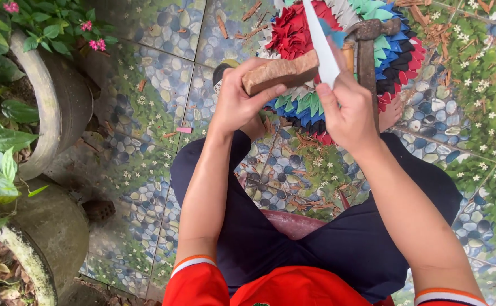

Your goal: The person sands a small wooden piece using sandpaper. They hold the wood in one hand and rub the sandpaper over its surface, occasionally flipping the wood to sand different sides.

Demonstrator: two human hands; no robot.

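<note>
The person wears a red shirt with white-and-orange-banded sleeve cuffs (pixel 194 262) and dark navy shorts (pixel 350 243).

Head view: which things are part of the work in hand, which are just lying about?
In use:
- left hand gripping brown wooden block
- right hand holding white knife blade
- brown wood shavings on the tiles

Lying about:
- hammer
- multicoloured fabric mat
- grey concrete planters
- pink scrap

pebble-patterned floor tiles (pixel 146 107), potted plants (pixel 10 113)
</note>
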